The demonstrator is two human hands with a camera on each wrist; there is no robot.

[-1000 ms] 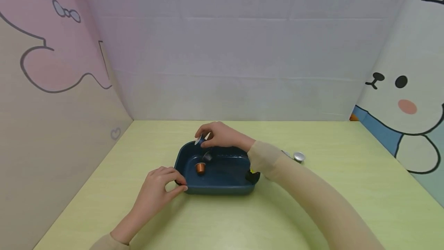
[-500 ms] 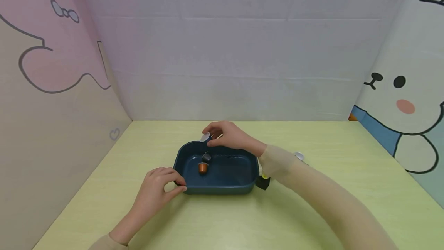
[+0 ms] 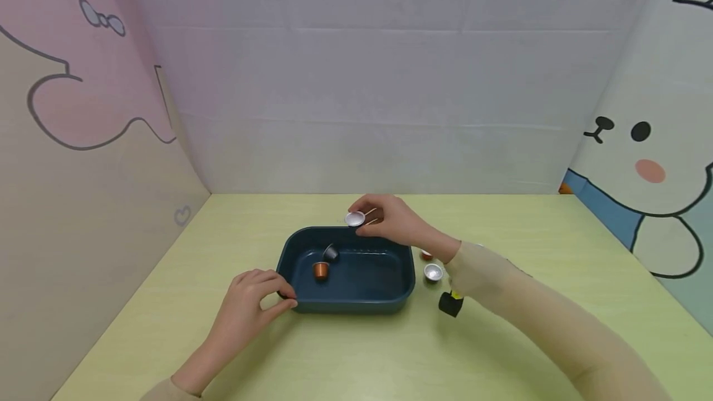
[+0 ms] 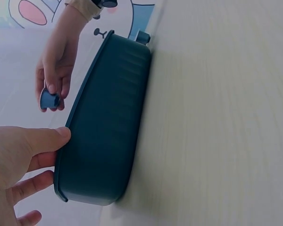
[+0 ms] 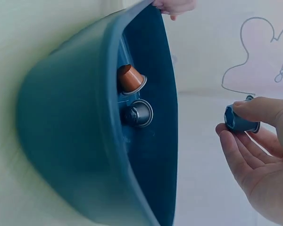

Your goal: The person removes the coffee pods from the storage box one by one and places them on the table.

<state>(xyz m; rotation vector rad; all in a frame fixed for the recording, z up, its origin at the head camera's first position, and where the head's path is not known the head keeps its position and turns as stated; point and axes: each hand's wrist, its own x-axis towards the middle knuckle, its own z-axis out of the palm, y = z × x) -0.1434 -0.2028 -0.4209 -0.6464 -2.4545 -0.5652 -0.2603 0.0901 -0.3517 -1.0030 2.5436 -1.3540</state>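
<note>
Over wood-grained tabletop [image 3: 356, 354], right hand [image 3: 392, 220] pinches a tapered capsule [image 5: 239, 120].

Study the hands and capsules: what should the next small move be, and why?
Probably the right hand should carry the blue capsule rightward and lower it to the table: the hand has been moving right along the far side of the bin, and a silver-topped capsule rests right of it.

A pale yellow-green, faintly grained tabletop [image 3: 356, 357] meets a creased lilac-white backdrop sheet [image 3: 367, 79] under soft light, between a beige left side panel [image 3: 100, 215] printed with a pink cartoon animal [image 3: 83, 104] and a right side panel [image 3: 687, 302] showing a white cartoon animal [image 3: 679, 116] with a pink cheek.
</note>
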